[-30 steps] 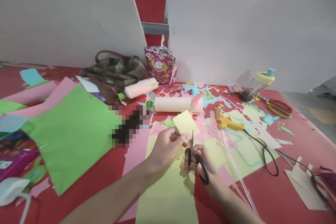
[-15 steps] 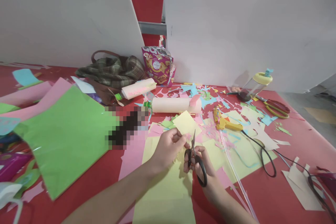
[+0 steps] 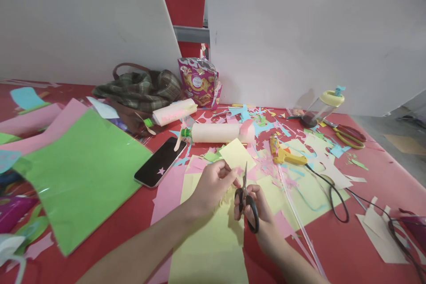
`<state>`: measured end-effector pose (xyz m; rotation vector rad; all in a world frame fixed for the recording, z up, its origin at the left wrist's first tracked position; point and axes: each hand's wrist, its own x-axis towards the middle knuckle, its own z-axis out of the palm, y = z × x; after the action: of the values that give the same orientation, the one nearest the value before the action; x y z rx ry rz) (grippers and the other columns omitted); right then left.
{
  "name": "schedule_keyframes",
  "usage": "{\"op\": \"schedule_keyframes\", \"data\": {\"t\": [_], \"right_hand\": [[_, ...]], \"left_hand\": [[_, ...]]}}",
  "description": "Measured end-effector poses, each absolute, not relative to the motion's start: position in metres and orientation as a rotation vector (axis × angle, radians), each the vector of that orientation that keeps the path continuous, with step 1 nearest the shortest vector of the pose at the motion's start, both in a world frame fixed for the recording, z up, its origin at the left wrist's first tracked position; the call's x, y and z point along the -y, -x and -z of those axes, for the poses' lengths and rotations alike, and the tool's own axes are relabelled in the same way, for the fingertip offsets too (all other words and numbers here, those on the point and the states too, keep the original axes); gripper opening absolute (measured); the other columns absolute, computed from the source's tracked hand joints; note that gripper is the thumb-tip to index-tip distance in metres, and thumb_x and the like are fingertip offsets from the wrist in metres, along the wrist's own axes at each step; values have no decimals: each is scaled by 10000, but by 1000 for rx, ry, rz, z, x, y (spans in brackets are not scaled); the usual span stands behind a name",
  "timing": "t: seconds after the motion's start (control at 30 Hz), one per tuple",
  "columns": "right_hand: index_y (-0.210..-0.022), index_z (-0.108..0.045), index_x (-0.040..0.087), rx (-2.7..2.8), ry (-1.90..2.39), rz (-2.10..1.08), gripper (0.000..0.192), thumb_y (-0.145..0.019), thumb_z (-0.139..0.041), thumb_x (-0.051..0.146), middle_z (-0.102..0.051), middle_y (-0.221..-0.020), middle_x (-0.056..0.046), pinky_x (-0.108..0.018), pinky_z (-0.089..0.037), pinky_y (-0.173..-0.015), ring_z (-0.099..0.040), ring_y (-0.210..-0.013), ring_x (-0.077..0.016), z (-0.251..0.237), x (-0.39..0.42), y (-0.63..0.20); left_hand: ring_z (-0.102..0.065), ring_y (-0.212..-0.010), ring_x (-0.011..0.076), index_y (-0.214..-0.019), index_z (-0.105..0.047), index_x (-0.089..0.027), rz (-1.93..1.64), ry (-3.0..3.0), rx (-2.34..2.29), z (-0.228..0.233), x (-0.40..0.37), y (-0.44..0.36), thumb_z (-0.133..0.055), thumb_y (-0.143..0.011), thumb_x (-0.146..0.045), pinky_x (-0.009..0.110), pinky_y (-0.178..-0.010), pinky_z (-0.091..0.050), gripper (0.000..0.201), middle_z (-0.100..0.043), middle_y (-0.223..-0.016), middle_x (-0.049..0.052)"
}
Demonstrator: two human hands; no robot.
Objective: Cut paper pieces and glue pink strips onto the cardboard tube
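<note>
Between the thumb and fingers of my left hand [image 3: 214, 186] is a small piece of pale yellow paper [image 3: 237, 153], its far corner pointing away from me. My right hand [image 3: 258, 211] is closed through the handles of black-handled scissors [image 3: 246, 195]. The blades point upward beside the paper's right edge and look nearly closed. Beneath both hands lie larger yellow sheets [image 3: 206, 248] over a strip of pink paper [image 3: 165, 206]. A paper-wrapped bottle with a green cap [image 3: 216, 133] lies just beyond the small paper.
Left are a phone [image 3: 161, 162] and a large green sheet [image 3: 83, 173]. A yellow glue gun [image 3: 286, 156] with a clear stick and black cord lies right. Farther back are a snack bag [image 3: 199, 82], a plaid cloth bag [image 3: 143, 88], a clear jar [image 3: 322, 108] and red-and-yellow-handled scissors [image 3: 349, 135].
The scissors' handles have drawn slightly closer together and the blades are closer to shut. My left hand keeps its hold on the yellow paper. The view has shifted slightly.
</note>
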<state>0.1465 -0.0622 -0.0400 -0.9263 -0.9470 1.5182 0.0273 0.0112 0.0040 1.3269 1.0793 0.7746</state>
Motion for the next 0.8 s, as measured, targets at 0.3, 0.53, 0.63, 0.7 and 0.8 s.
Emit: {"op": "schedule_keyframes", "data": {"t": [0.3, 0.53, 0.63, 0.7, 0.8], "right_hand": [[-828, -330, 241, 919, 949, -1541, 268, -744, -516, 414, -437, -734, 34, -214, -380, -545, -459, -544, -54, 38, 63, -146], [-832, -333, 236, 920, 913, -1568, 272, -738, -535, 393, -446, -727, 36, -193, -360, -500, -455, -524, -45, 46, 65, -146], [-823, -329, 233, 906, 913, -1582, 282, -731, -545, 390, -450, -705, 45, -188, -359, -488, -448, -512, -43, 48, 65, -145], [-808, -325, 231, 900, 919, -1595, 295, -721, -554, 394, -456, -694, 49, -184, -354, -475, -443, -496, -40, 47, 66, -145], [-791, -315, 229, 893, 922, -1611, 329, -698, -575, 408, -467, -680, 55, -181, -342, -456, -448, -476, -40, 46, 67, -144]], "left_hand": [[-537, -585, 110, -659, -480, -151, -716, -1383, -1081, -11, -16, -24, -461, -745, -321, 219, -573, -399, 192, -538, -594, -13], [-428, -499, 71, -606, -445, -150, -635, -1527, -1099, -12, -24, -14, -478, -719, -302, 183, -476, -326, 192, -450, -534, -46], [-398, -504, 67, -621, -444, -151, -590, -1574, -1067, -14, -27, -9, -481, -707, -281, 178, -459, -300, 159, -440, -553, -46], [-380, -504, 67, -623, -444, -152, -560, -1615, -1070, -17, -29, -7, -481, -698, -276, 177, -452, -285, 150, -422, -553, -48], [-362, -491, 65, -590, -424, -152, -520, -1678, -1101, -22, -31, -4, -480, -689, -286, 182, -447, -273, 176, -397, -534, -50]]}}
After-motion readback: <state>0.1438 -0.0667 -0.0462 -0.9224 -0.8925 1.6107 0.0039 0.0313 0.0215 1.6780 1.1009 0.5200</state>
